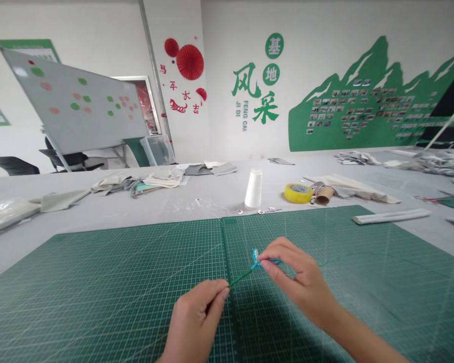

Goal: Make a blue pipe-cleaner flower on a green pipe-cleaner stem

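Plainly, the green wrapped stem (241,278) could be bent, or its blue piece (255,256) pulled loose, if the two ends were drawn apart too hard; so slender a join would probably be strained first. The wrapping might also be slackened or untwisted if either pinch were eased, since no other support is seen beneath the stem. Its lower end is gripped between thumb and forefinger of the left hand (196,317), and the stem is slanted up from those fingertips toward the right hand (302,282). By that hand the blue piece is pinched at the fingertips, with a small pale-centred loop upright just beside them and blue strands passing behind the fingers. Both are held above the seam between the left cutting mat (117,282) and the right cutting mat (348,227), well apart from the white thread cone (253,189).
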Demonstrator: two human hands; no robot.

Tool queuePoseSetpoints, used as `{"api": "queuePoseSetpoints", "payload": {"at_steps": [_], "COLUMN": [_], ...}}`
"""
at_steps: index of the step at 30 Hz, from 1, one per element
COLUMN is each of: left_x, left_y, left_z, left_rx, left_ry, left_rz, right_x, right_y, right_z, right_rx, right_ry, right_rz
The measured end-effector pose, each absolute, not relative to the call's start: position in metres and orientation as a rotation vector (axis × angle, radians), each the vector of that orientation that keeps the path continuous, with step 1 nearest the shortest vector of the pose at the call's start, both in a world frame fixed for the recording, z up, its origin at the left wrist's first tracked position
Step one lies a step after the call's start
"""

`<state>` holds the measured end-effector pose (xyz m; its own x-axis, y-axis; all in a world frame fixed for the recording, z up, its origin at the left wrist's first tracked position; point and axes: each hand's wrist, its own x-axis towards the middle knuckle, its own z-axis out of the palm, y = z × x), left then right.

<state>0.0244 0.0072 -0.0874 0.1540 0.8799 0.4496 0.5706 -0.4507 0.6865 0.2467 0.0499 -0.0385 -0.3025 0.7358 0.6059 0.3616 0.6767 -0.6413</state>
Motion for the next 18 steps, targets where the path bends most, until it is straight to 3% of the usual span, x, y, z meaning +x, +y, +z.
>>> {"api": "queuePoseSetpoints", "payload": {"at_steps": [8, 18], "left_x": [0.0267, 0.0272], "left_y": [0.0064, 0.0069], "left_z": [-0.0836, -0.0825], "left_rx": [2.072, 2.065], "left_ry": [1.362, 1.310], "left_rz": [1.195, 1.184], "right_x": [0.2532, 0.2528], "right_y": [0.0579, 0.0558], "right_z": [-0.0334, -0.0353], "right_rx": [-0.932, -0.944], "right_ry": [-1.807, -1.735], "right_rz": [0.911, 0.915]}}
